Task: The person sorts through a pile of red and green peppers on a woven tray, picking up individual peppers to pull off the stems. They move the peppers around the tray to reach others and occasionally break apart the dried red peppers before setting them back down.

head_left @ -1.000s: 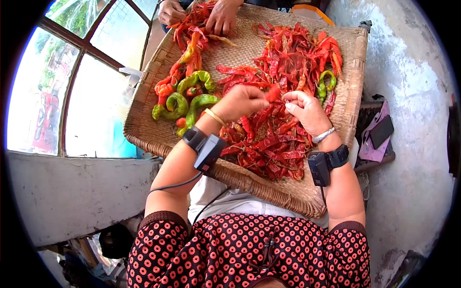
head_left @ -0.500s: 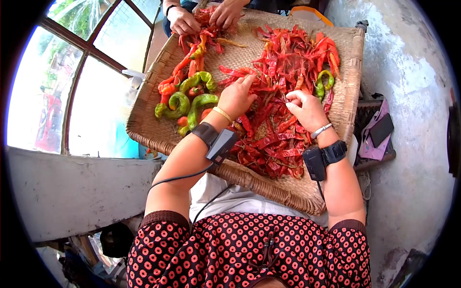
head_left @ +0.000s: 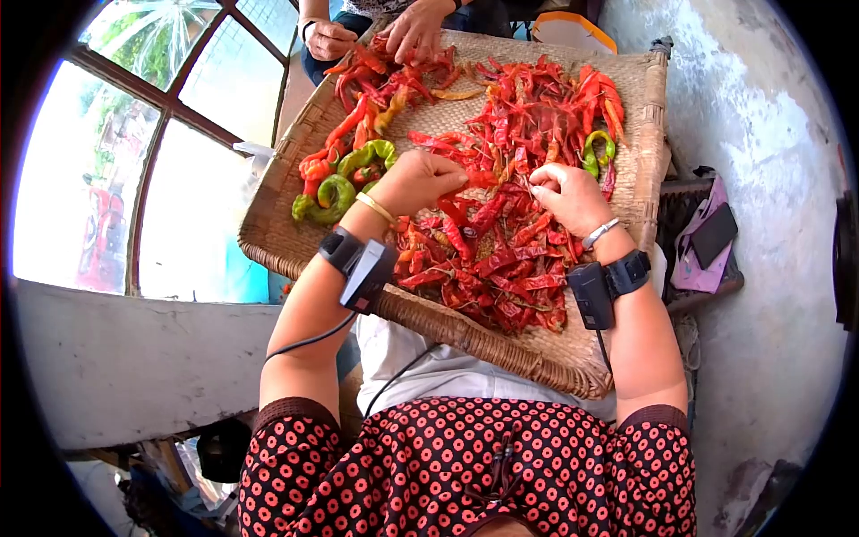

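Dried red chili peppers (head_left: 528,259) lie heaped in a shallow woven basket (head_left: 640,197) in front of me. My left hand (head_left: 416,185) is closed in a pinch above the heap, with a red chili pepper (head_left: 480,179) at its fingertips. To the right, my right hand (head_left: 570,199) also pinches, thumb against forefinger. What lies between those fingers is too small to make out. Green peppers (head_left: 335,192) curl in the basket left of my left hand. Another green pepper (head_left: 595,154) rests beyond my right hand.
Across the basket, a co-worker's hands (head_left: 412,34) are at a pile of red peppers (head_left: 367,76). A paned window (head_left: 152,179) stands on the left, a rough wall (head_left: 761,134) on the right. A dark phone-like object (head_left: 713,237) lies on purple cloth beside the basket.
My left hand has drawn down and left, its fingers now pinched at a red chili pepper. My right hand stays nearly in place. One co-worker's hand has moved back from the pile.
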`<state>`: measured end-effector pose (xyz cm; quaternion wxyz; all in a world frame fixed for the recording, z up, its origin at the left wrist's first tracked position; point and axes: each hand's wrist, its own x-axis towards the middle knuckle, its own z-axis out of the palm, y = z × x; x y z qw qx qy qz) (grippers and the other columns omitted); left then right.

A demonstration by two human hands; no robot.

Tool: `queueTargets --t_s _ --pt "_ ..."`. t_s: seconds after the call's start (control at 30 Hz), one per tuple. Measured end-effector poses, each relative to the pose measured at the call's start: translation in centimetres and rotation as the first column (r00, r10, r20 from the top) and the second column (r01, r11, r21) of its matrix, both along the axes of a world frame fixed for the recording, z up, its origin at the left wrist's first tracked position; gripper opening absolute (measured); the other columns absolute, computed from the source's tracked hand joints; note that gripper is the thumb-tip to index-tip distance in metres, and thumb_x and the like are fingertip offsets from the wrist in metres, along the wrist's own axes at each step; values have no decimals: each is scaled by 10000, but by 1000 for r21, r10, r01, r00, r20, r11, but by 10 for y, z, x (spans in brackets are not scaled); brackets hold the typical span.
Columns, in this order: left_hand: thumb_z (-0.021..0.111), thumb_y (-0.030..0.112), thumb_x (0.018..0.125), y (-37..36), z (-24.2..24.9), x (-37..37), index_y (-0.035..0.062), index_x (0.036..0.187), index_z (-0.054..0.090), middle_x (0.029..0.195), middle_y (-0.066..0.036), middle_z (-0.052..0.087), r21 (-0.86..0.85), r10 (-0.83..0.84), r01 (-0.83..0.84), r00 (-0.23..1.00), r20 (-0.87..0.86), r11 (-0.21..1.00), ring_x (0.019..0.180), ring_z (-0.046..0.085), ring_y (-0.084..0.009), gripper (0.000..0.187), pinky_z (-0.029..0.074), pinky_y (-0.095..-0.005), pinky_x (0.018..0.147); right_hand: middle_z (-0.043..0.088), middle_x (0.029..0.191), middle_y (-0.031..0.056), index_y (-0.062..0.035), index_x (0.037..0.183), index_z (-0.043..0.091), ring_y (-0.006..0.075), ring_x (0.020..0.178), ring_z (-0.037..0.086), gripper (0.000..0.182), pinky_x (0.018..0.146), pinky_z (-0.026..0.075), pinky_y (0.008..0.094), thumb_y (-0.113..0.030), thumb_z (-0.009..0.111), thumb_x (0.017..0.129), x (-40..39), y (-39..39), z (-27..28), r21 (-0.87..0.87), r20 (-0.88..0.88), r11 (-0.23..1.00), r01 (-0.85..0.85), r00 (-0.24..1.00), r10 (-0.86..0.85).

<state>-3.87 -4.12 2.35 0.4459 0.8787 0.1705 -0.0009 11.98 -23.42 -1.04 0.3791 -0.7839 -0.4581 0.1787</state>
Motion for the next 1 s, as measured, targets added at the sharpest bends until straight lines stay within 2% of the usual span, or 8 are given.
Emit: queueTargets --t_s 0.17,0.27,0.33,0.4,0.43,0.53,0.67,1.0 --pt "566 182 861 22 12 10 3 871 632 603 48 506 66 121 -131 984 131 989 472 452 -33 191 372 -187 429 642 740 106 -62 856 637 244 685 620 183 647 482 333 -196 610 735 3 0 -2 2 -14 1000 -19 1000 19" --pt "556 175 864 38 13 18 -11 867 623 639 35 542 -167 410 -378 880 238 910 494 472 -25 198 376 -173 444 643 744 111 -62 869 634 252 700 618 196 660 483 345 -202 607 733 4 -1 -9 -32 26 999 -32 999 33" --pt "596 189 815 74 -20 20 -50 994 586 772 -103 610 -340 470 -370 836 284 864 650 588 -162 299 476 -276 613 642 742 110 -64 868 633 255 706 618 195 661 482 346 -201 605 732 1 -1 -7 -64 52 997 -33 998 36" --pt "608 189 791 86 -42 23 -60 1091 521 983 -185 591 255 407 -684 647 645 683 912 583 -273 399 456 -333 798 634 752 111 -23 881 615 208 687 619 183 633 473 300 -153 597 753 0 0 -4 -71 56 996 -50 997 54" --pt "618 186 761 85 -42 18 -42 1141 486 1114 -233 529 379 352 -605 755 554 700 1094 474 -341 463 376 -377 924 634 744 105 -32 878 615 213 684 617 180 629 473 305 -159 601 751 0 0 -4 -80 73 996 -45 996 50" --pt "609 160 753 77 -52 15 77 1097 558 1092 -126 566 455 105 -274 926 362 847 956 562 -303 357 454 -356 823 634 732 97 -47 871 616 223 677 614 175 623 472 315 -170 608 748 -2 4 -10 -110 113 993 -49 992 61" --pt "506 126 803 55 -52 21 117 1122 529 1037 -70 583 745 -5 -141 982 190 652 826 604 -277 320 494 -377 676 633 728 93 -56 863 616 233 668 610 167 620 471 325 -173 611 744 -6 7 -10 -185 173 981 -60 981 92" --pt "498 125 780 49 -57 27 117 966 576 777 -122 603 860 -4 103 993 -116 499 731 612 -273 202 485 -392 583 628 819 133 -75 883 626 289 776 602 197 700 472 384 -217 594 750 -28 27 -10 -147 167 961 -233 952 256"
